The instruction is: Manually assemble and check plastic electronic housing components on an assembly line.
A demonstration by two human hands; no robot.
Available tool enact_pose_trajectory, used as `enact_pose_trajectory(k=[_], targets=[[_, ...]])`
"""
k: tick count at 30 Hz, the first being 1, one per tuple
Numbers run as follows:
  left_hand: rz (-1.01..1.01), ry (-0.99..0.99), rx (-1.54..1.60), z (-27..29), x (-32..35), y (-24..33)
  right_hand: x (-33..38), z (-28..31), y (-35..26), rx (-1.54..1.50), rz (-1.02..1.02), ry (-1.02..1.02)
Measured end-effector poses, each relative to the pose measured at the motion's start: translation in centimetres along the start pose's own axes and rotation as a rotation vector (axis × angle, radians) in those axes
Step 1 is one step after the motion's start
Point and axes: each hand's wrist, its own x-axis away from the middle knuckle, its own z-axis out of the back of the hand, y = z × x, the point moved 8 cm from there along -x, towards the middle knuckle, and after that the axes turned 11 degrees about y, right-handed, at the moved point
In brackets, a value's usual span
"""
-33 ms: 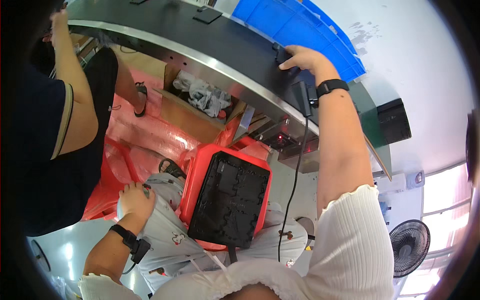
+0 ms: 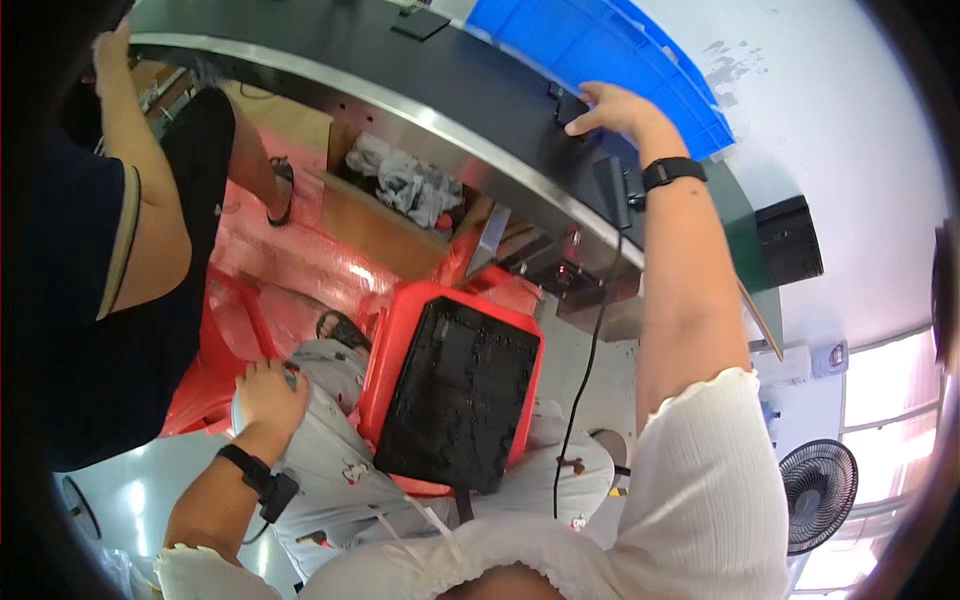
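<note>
My right hand (image 2: 622, 112) reaches over the dark conveyor belt (image 2: 500, 90). Its thumb and fingers close round the edge of a flat black part (image 2: 570, 110) beside a blue bin; the finger ends are partly hidden. On my left thigh rests my left hand (image 2: 272, 398), its fingers curled, with a small dark greenish thing (image 2: 291, 378) at the thumb side that I cannot make out. Between my knees, a red stool (image 2: 400, 310) carries a black tray-like slab (image 2: 460, 390) with shiny, uneven moulded shapes. Neither hand touches it.
The blue bin (image 2: 600, 50) stands along the belt's far side. Another flat black part (image 2: 420, 23) lies farther left on the belt. A black device with a cable (image 2: 612, 190) sits near my right wrist. A cardboard box (image 2: 370, 225) is under the belt. A co-worker (image 2: 90, 300) sits at left.
The black part under my right hand shows more plainly between thumb and fingers. The other part on the belt has shifted slightly right. My left hand stays on my thigh.
</note>
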Motion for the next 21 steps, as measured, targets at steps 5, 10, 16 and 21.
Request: enact_pose_trajectory(k=[5,10,16,21], targets=[[-0.018,0.024,0.023,-0.5,0.1,0.5,2.5,-0.2,3.9,0.058,-0.116,-0.128],[-0.052,0.060,-0.004,0.1,0.6,0.9,4.5,-0.3,7.2,-0.117,-0.192,-0.189],[-0.253,0.259,0.405,6.8,0.0,5.3,6.2,0.6,8.9,-0.039,-0.208,-0.224],[-0.862,0.623,0.807,21.2,-4.5,17.3,9.9,2.1,9.5,0.063,-0.211,-0.078]])
